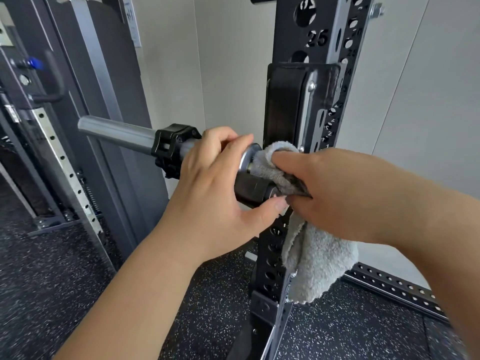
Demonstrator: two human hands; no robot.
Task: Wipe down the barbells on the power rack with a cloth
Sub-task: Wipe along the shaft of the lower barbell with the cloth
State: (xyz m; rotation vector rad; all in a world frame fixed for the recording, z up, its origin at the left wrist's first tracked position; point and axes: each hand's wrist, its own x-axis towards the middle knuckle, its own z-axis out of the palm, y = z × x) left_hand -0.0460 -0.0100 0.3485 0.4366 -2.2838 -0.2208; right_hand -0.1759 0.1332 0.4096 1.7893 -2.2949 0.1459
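A steel barbell [117, 132] lies in the hook of the black power rack upright [322, 48], its sleeve pointing left. A black clamp collar [172, 146] sits on the sleeve. My left hand [218, 183] grips the bar just right of the collar, fingers over the top and thumb underneath. My right hand [337, 193] holds a grey fluffy cloth [317, 261] wrapped against the bar shaft beside the sleeve shoulder, close to the upright. The loose end of the cloth hangs down in front of the rack. The bar's shaft to the right is hidden by my hand.
A black J-hook plate [288, 105] is bolted on the upright. At the left stands a grey cable machine frame [85, 141] with a perforated rail [62, 157]. The floor is black speckled rubber [65, 276]. A perforated base beam [394, 289] runs along the wall at right.
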